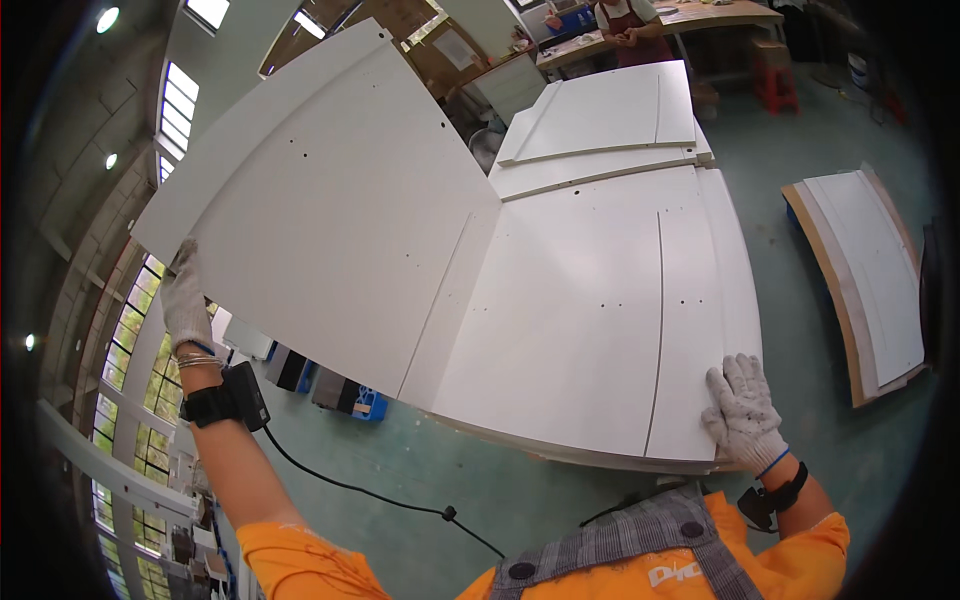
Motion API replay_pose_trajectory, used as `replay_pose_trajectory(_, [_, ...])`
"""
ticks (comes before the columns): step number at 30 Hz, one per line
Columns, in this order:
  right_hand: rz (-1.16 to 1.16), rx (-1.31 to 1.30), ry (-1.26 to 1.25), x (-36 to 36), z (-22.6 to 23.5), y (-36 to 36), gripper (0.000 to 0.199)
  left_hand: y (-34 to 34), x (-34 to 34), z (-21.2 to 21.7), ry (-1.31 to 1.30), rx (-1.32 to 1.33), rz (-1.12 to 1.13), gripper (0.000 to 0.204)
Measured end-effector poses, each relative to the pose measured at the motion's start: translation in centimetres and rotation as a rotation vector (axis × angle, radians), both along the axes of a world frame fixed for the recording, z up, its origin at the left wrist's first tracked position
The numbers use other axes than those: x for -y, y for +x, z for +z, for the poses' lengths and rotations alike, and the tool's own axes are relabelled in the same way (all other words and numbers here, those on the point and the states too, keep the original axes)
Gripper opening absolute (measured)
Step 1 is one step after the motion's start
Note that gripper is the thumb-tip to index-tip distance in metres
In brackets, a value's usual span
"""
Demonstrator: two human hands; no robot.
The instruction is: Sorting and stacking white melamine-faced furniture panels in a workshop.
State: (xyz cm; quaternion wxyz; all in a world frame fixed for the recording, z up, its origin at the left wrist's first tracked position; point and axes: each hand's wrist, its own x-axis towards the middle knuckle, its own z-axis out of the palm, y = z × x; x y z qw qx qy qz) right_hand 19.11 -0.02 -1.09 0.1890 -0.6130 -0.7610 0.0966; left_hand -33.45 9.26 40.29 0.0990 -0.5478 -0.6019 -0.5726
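My left hand (185, 305), in a pale knitted glove, is closed on the lower left edge of a large white panel (350, 210). That panel stands tilted up on the left, with small drilled holes and a groove along its inner side. Its lower edge meets a second white panel (560, 320) lying flat on top of a stack. On the near right corner of the flat panel rests my right hand (743, 410), also gloved, palm down with fingers stretched out. A long groove and several small holes mark the flat panel too.
Behind the flat panel lie more white boards (605, 110). Another stack of panels (865, 270) sits on the green floor at the right. At the back, a person in an apron (632, 35) stands by a workbench (720, 12); a red stool (774, 85) is nearby.
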Motion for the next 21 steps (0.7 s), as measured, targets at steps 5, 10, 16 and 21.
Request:
replay_pose_trajectory(5, [0.016, -0.007, 0.025, -0.3, -0.3, 0.3, 0.062, -1.9, 0.2, 0.8, -0.136, 0.026, 0.170, 0.059])
replay_pose_trajectory(10, [0.043, 0.010, 0.053, -0.4, -0.6, 0.7, 0.063, -1.8, -0.4, -0.2, -0.058, -0.055, 0.128, 0.081])
replay_pose_trajectory(16, [0.030, -0.032, -0.005, -0.4, -0.4, 0.6, 0.063, -3.6, -0.5, -0.3, -0.004, -0.098, -0.017, 0.077])
replay_pose_trajectory(21, [0.047, -0.029, -0.009, -0.2, -0.4, 0.7, 0.061, -1.7, 0.0, -0.3, -0.079, -0.014, 0.144, 0.067])
